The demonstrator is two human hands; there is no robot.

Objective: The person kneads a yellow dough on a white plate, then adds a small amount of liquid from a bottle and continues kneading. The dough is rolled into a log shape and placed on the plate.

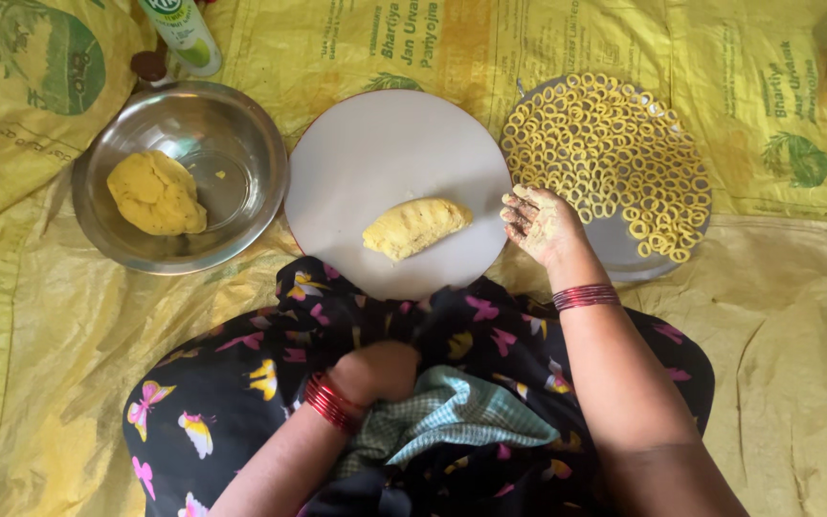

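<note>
Our floury right hand (540, 222), fingers loosely curled and holding nothing, rests just right of the oblong yellow dough piece (416, 227) on the round white board (366, 153); our left hand (387, 370), near the board's front edge, is closed on checked green cloth (452, 412).

Yellow printed sacking (787, 402) covers the floor, daylit.

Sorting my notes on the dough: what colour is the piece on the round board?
Pale yellow, seen in the head view: the dough piece on the white board.

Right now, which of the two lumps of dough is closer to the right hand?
The long lump on the round white board, just beside the right hand. The other lump lies in the steel bowl, far left.
</note>
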